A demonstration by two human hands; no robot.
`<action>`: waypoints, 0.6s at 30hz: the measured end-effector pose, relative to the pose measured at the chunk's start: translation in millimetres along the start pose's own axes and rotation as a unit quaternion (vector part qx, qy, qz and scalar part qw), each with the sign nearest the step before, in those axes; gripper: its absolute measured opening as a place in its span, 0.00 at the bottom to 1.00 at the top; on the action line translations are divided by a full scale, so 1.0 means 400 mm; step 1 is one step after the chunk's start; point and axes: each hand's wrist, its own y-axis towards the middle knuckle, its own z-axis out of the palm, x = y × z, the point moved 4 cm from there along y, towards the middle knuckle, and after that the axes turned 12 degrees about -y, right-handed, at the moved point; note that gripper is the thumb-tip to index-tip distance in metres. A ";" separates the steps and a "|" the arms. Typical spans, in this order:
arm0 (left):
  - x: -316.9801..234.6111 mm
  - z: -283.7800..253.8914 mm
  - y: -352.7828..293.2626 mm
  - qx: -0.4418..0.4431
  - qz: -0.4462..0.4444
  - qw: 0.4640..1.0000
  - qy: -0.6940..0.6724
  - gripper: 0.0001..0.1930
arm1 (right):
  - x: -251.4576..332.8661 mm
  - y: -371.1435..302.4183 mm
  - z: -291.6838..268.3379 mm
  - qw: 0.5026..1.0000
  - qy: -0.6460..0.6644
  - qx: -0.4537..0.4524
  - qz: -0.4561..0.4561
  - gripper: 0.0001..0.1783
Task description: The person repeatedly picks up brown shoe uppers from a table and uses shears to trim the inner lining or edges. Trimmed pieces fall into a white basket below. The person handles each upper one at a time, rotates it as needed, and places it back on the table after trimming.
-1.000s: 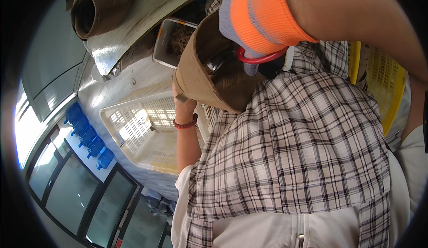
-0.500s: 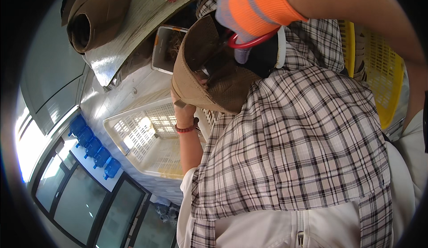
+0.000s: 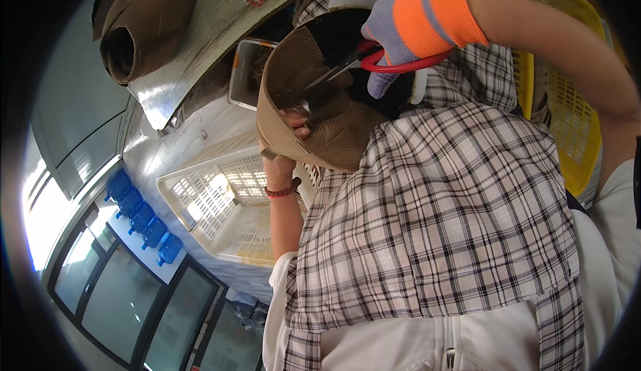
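Note:
A hollow brown fabric piece (image 3: 287, 121) with a black lining and white edging rests against my lap, its wide opening facing up. Its near left wall is in the grip of my left hand (image 3: 279, 163), with fingertips showing inside the opening and the rest of the hand outside it. My right hand (image 3: 410, 27), in a grey and orange glove, is closed round the red handles of a pair of scissors (image 3: 417, 65). The blades point down and left into the piece, close to my left fingertips. Whether they touch the fabric I cannot tell.
A table (image 3: 220, 21) at the upper left bears more brown fabric pieces (image 3: 150, 21). Beneath its edge stands a small box (image 3: 244, 77). A white plastic basket (image 3: 247, 227) is to my left, a yellow basket (image 3: 577, 151) to my right. Blue water bottles (image 3: 140, 217) stand farther off.
My right hand has shifted right and slightly down with the scissors, so their blades show more. More of my left fingertips shows inside the brown piece, which has stayed nearly in place.

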 end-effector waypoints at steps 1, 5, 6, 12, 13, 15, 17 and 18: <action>0.002 0.002 0.012 0.007 -0.004 1.000 -0.009 0.15 | 0.003 0.002 0.011 0.998 -0.031 -0.024 0.049 0.38; 0.014 0.001 0.031 0.022 -0.013 1.000 0.002 0.14 | 0.001 -0.015 0.025 0.997 -0.025 0.000 0.076 0.49; 0.015 -0.001 0.024 0.020 -0.014 1.000 0.016 0.14 | 0.004 -0.004 0.030 0.997 -0.029 0.012 0.075 0.49; 0.001 0.024 0.015 0.011 -0.057 0.997 -0.049 0.14 | 0.003 -0.002 0.039 0.998 -0.008 0.043 0.054 0.37; 0.011 0.021 0.017 0.001 -0.043 0.994 -0.096 0.15 | 0.002 0.009 0.048 0.999 0.010 0.045 0.025 0.34; 0.040 0.011 0.027 -0.018 -0.012 0.981 -0.192 0.19 | -0.032 0.062 0.111 0.997 0.044 0.049 -0.032 0.28; 0.028 0.019 0.054 -0.010 -0.010 0.990 -0.140 0.17 | -0.084 0.085 0.168 0.951 0.275 0.124 -0.063 0.21; 0.056 -0.007 0.056 -0.028 0.006 0.995 -0.091 0.16 | -0.085 0.095 0.167 0.942 0.285 0.158 -0.079 0.21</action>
